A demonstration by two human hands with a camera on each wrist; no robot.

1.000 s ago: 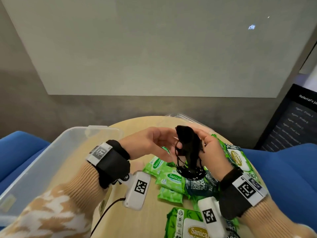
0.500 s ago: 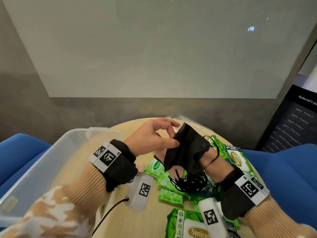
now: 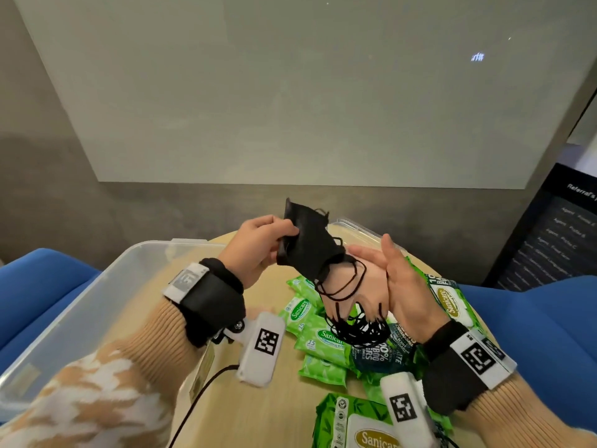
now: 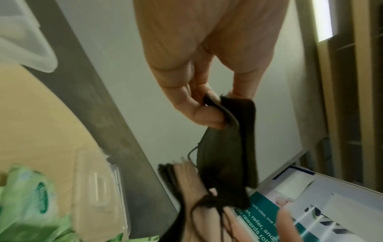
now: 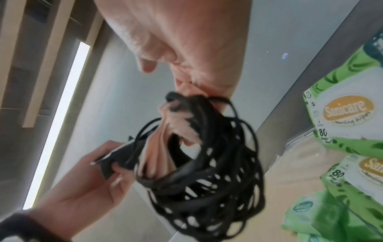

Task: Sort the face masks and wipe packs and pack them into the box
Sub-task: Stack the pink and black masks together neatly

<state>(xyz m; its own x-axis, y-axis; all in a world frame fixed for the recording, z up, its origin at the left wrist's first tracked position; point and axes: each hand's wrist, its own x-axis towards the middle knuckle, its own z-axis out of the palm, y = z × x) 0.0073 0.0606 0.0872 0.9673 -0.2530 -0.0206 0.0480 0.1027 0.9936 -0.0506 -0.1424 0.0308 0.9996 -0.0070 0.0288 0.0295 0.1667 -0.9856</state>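
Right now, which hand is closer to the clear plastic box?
Left. The left hand pinches a black mask beside the far corner of the box; the right hand, gripping the stack of masks, is farther right, above the green wipe packs.

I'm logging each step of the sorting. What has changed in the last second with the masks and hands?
The left hand has pinched one black mask and drawn it up and leftward from the mask stack; the right hand holds that stack, ear loops dangling. The wipe packs and box stayed put.
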